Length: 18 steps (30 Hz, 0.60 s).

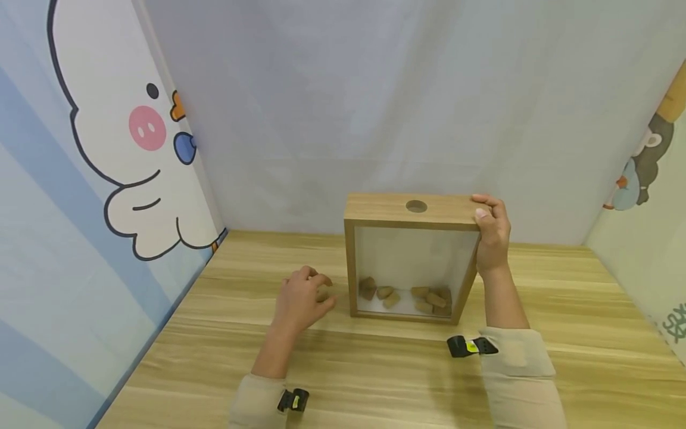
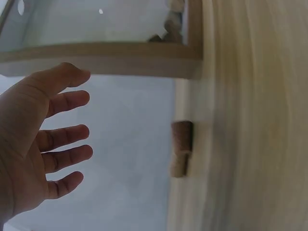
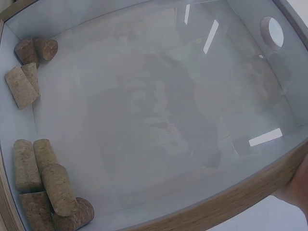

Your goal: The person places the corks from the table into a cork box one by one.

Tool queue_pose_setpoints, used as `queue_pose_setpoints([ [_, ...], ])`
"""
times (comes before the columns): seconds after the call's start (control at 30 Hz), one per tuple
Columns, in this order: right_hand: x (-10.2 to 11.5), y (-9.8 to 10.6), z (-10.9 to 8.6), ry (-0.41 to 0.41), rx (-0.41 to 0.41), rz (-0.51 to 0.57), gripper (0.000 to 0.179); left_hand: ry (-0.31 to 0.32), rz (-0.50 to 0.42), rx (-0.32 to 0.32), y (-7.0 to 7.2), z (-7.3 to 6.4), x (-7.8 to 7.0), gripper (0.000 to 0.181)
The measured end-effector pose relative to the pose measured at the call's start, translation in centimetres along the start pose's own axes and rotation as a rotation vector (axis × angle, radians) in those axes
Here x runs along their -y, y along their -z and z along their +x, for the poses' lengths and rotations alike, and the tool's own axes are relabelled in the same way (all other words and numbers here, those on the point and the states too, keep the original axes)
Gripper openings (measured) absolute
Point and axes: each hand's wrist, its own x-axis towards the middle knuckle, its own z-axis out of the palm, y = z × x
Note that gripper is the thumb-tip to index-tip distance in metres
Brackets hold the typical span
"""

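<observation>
A wooden display box (image 1: 412, 208) with a clear front and a round hole in its top stands upright on the table. Several corks (image 3: 57, 190) lie along its bottom, in two clusters in the right wrist view. My right hand (image 1: 493, 232) grips the box's upper right corner, thumb on the front edge. Left of the box, my left hand (image 1: 305, 298) hovers over the table with fingers spread, holding nothing. Two more corks (image 2: 182, 137) lie on the table beside the box in the left wrist view; the hand mostly hides them in the head view.
The wood-grain table (image 1: 375, 375) extends to a pale curtain (image 1: 332, 107) close behind the box. A cartoon-printed panel (image 1: 118, 131) borders the left side, and another printed panel (image 1: 654, 238) borders the right.
</observation>
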Motion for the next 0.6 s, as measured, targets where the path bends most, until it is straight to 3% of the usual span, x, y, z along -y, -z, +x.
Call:
queue_pose_setpoints([
  [0.37, -0.3, 0.1, 0.1, 0.027, 0.007, 0.025, 0.028, 0.11, -0.043, 0.095, -2.4, -0.5, 2.9, 0.027],
  [0.6, -0.5, 0.0, 0.2, 0.012, 0.016, 0.035, 0.029, 0.181, -0.063, 0.17, -3.5, -0.1, 4.8, 0.031],
])
